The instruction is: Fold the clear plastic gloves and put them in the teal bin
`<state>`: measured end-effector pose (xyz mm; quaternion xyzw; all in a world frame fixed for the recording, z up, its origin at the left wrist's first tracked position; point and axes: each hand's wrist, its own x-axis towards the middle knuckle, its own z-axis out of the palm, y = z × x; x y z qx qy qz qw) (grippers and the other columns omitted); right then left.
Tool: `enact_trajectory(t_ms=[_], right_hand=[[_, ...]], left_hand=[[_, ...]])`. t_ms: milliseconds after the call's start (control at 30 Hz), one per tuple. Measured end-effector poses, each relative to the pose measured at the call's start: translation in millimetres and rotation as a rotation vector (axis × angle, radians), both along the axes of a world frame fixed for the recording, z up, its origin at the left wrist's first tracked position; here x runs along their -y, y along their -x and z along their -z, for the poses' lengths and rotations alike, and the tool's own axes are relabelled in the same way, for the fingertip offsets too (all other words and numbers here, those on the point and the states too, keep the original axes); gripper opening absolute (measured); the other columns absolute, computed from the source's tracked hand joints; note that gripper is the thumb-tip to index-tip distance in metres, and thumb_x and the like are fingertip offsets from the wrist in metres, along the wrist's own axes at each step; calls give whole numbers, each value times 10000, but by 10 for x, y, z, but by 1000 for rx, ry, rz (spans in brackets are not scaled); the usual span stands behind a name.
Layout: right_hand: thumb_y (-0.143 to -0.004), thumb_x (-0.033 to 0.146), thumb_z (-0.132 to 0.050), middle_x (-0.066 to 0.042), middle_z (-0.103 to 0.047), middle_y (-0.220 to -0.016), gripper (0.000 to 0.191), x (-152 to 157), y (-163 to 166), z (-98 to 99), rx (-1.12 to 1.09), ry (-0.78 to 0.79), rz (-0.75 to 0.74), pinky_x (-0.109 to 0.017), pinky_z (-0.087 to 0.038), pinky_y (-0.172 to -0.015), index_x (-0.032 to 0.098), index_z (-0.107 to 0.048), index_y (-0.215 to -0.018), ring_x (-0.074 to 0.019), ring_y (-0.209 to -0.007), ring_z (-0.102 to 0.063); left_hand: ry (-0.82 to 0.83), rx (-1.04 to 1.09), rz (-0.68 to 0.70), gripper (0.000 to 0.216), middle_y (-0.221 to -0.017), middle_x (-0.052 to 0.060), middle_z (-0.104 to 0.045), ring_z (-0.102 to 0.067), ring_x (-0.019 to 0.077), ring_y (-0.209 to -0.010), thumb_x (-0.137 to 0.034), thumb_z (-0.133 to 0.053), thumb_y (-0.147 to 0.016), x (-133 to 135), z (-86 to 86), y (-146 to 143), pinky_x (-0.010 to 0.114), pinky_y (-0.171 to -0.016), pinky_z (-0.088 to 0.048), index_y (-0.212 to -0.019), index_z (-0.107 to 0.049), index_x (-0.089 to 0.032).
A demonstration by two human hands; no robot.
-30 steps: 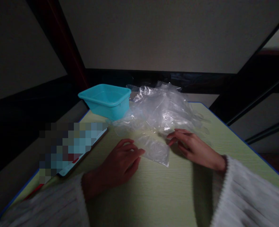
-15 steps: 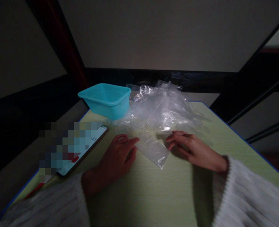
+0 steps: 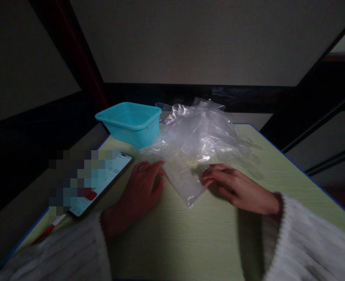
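A clear plastic bag (image 3: 186,185) lies flat on the table, one corner pointing toward me. My left hand (image 3: 144,187) is at its left edge, fingers bent and thumb apart, the index fingertip by the plastic. On the other side, my right hand (image 3: 233,185) rests with loosely curved fingers, their tips at the bag's right edge. Neither hand appears to grip anything. Just behind the flat bag spreads a crumpled heap of clear plastic bags (image 3: 201,128), which covers its far end.
A turquoise plastic basin (image 3: 140,132) stands at the back left, against the heap. On the left lies a phone (image 3: 110,175) with a lit screen, partly blurred out. A red and white stick-like item (image 3: 46,233) lies near my left sleeve. The table (image 3: 186,242) has a blue edge.
The flat bag's near corner has shifted slightly left. My left hand has moved a little left and my right fingertips slightly left with it. The heap and basin stay put.
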<state>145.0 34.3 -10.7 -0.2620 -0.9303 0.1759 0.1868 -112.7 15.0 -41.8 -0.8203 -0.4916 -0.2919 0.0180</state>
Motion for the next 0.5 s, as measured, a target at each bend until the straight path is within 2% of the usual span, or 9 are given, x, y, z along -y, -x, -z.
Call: enact_trajectory(t_ms=[100, 200, 267, 367, 433, 500], right_hand=[[-733, -17, -388, -78, -657, -931, 344, -19, -22, -11, 19, -27, 26, -386, -476, -828, 166, -553, -973, -198, -922, -598], [-740, -17, -381, -78, -658, -918, 334, -16, -26, -21, 15, -47, 10, -397, -472, -848, 164, -554, -961, -198, -919, -598], [-743, -12, -380, -81, -659, -923, 327, -7, -23, -25, 8, -63, -8, -412, -459, -880, 163, -561, -952, -201, -933, -596], [-747, -7, -378, -73, -657, -912, 337, 2, -20, -26, -1, -85, -32, -411, -452, -898, 173, -577, -951, -199, -950, -593], [-750, -5, -373, -68, -654, -884, 340, 2, -18, -23, -8, -104, -46, -400, -459, -890, 172, -586, -947, -197, -945, -593], [-755, -1, -368, -74, -652, -867, 329, -1, -15, -17, -11, -119, -50, -387, -466, -879, 163, -590, -935, -198, -937, -592]], left_hand=[[-77, 44, 44, 274, -880, 56, -668, -611, 231, -884, -117, -450, -806, 26, -10, 1, 441, -894, -449, -1069, -518, -147], [-95, 36, 206, 280, -1012, 109, -644, -592, 228, -969, -130, -436, -847, 91, -28, -19, 398, -896, -467, -1118, -503, -115], [-31, -33, 372, 324, -1174, 148, -589, -536, 230, -1111, -147, -423, -872, 145, -38, -50, 375, -960, -437, -1188, -474, -93], [127, -164, 578, 455, -1377, 187, -426, -344, 243, -1309, -250, -447, -897, 204, -38, -107, 387, -1072, -321, -1302, -387, -51], [228, -216, 627, 606, -1446, 196, -313, -227, 249, -1364, -373, -471, -894, 218, -33, -137, 398, -1103, -262, -1367, -298, -37], [297, -230, 638, 711, -1471, 195, -250, -178, 248, -1378, -468, -462, -884, 214, -35, -156, 400, -1115, -232, -1402, -232, -38]])
